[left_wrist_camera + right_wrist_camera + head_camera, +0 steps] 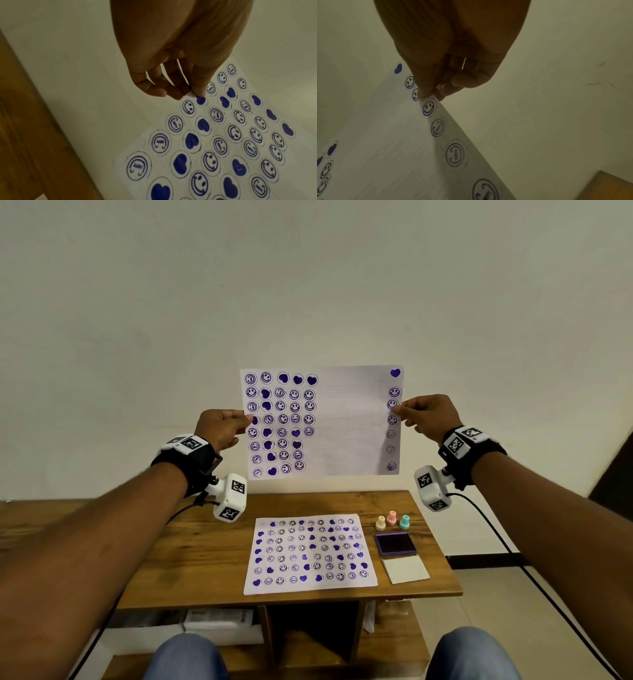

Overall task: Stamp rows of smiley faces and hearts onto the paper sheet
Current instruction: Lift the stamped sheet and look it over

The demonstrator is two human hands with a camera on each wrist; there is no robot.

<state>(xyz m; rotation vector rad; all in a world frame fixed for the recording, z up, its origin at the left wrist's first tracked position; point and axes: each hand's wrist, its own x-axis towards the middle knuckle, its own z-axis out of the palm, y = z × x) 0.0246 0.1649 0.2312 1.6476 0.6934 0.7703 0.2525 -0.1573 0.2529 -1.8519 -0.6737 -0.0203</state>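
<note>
I hold a paper sheet (pixel 349 422) upright in the air above the table. Purple smiley and heart stamps fill its left part, one column runs down its right edge, and the middle is blank. My left hand (pixel 224 428) pinches the sheet's left edge (pixel 193 94). My right hand (pixel 423 414) pinches the right edge (pixel 429 96). A second sheet (pixel 310 554), covered with stamps, lies flat on the wooden table (pixel 205 559). Three small stamps, yellow (pixel 380 523), pink (pixel 392 518) and teal (pixel 404 522), stand beside it, behind a purple ink pad (pixel 395 543).
A blank white card (pixel 406 569) lies in front of the ink pad near the table's right edge. White boxes (pixel 219 619) sit on the shelf under the table. Cables hang from both wrist cameras. My knees (pixel 186 655) are at the table's near side.
</note>
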